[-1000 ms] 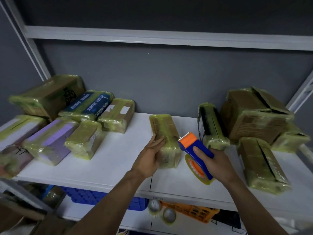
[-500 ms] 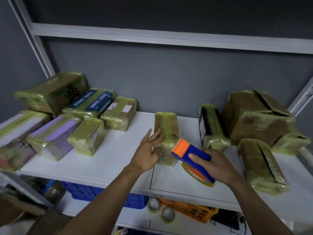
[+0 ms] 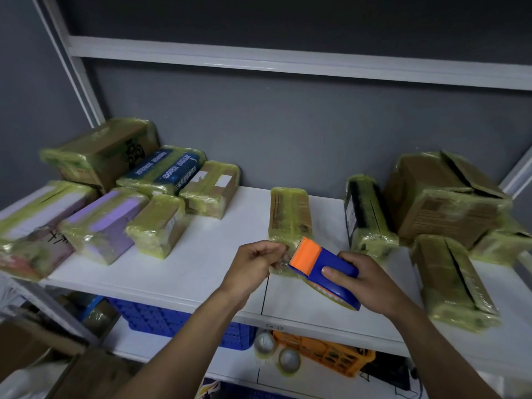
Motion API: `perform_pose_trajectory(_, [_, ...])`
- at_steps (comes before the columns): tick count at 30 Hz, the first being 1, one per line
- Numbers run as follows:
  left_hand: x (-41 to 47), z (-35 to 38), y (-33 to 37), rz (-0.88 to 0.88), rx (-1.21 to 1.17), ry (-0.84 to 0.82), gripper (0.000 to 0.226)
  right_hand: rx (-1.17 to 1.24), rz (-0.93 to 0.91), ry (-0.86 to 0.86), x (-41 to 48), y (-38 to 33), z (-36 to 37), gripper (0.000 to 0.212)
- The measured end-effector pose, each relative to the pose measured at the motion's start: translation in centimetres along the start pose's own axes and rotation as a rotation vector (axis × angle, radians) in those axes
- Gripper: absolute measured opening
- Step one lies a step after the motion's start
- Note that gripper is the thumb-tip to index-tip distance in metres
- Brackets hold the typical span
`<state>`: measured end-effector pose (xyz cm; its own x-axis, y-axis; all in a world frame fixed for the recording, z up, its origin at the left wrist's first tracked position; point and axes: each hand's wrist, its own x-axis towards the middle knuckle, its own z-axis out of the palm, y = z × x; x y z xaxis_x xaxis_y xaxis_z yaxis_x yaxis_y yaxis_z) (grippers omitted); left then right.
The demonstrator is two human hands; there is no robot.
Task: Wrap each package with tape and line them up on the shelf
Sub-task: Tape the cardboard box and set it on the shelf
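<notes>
Head view: both forearms reach in from below over the white metal shelf [image 3: 218, 272]. The left hand [image 3: 254, 263] is curled, its thumb and fingertips pinched together right at the cutter. They seem to hold the loose end of the clear tape [image 3: 284, 258], which is faint and hard to make out. The right hand [image 3: 367, 280] grips the blue plastic tape dispenser with the orange cutter head [image 3: 325, 264], thumb on top, cutter pointing left and tilted up.

Just behind them, the tape-wrapped brown cardboard package [image 3: 289, 214] lies lengthwise on the shelf. Its near end is hidden by the fingers and the dispenser. The roll inside the dispenser shows only as a yellowish rim under the right palm.

A cluster of wrapped boxes [image 3: 155, 226] fills the shelf's left part, the outermost cut off by the frame edge. Another wrapped stack [image 3: 443, 203] crowds the right. Bare shelf lies between the left cluster and the middle package, with a narrower gap to the upright black-sided wrapped parcel [image 3: 367, 214]. Both hands hover near the shelf's front edge.
</notes>
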<state>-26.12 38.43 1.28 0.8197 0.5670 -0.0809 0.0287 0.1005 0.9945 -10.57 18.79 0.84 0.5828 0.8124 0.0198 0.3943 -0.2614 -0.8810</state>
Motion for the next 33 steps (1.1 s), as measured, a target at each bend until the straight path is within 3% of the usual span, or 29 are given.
perform_pose_trajectory(8, [-0.2, 0.0, -0.5, -0.005, 0.059, -0.020, 0.014, -0.014, -0.046, -0.010, 0.0, 0.0, 0.4, 0.057])
perform_pose_trajectory(17, [0.5, -0.7, -1.2, 0.020, 0.113, -0.004, 0.011, -0.054, -0.028, -0.013, -0.1, 0.1, 0.8, 0.030])
perform_pose_trajectory(25, [1.7, -3.2, -0.3, 0.069, 0.086, 0.129, 0.012, -0.103, 0.027, 0.031, -0.5, 0.6, 0.3, 0.037])
perform_pose_trajectory(33, [2.0, -4.1, -1.4, 0.053, 0.095, 0.218, 0.005, -0.402, 0.050, 0.127, 0.2, -0.3, -0.3, 0.060])
